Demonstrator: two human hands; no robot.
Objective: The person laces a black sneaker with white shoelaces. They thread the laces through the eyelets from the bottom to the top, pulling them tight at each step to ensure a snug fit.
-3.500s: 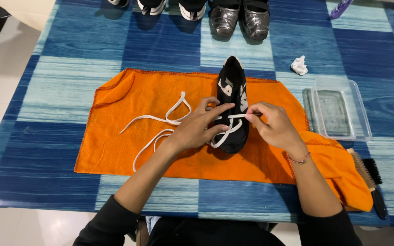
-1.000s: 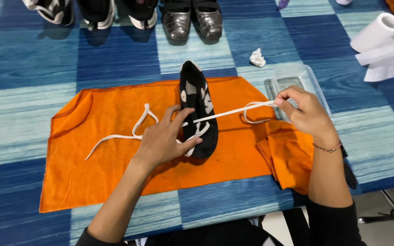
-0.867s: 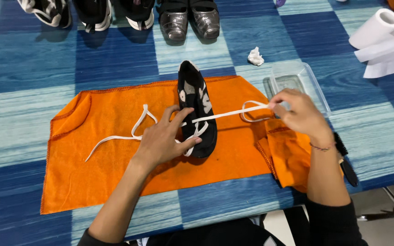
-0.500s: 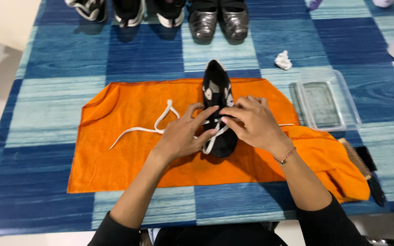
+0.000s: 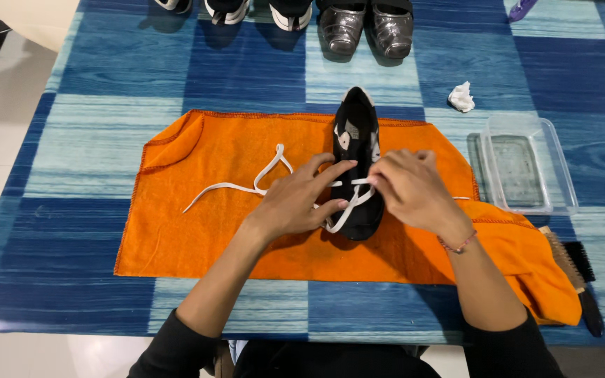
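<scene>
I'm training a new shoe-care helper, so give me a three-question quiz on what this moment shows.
1. True or false: the black lace-up shoe lies on the orange cloth towel.
2. Which sits right of the towel? A) clear plastic tray B) metal bucket C) glass jar
3. Fill in: the left hand and right hand both work the white ____ at the shoe.

Key
1. True.
2. A; the tray looks empty apart from a wet sheen.
3. Shoelace; its loose end trails left across the towel.
</scene>
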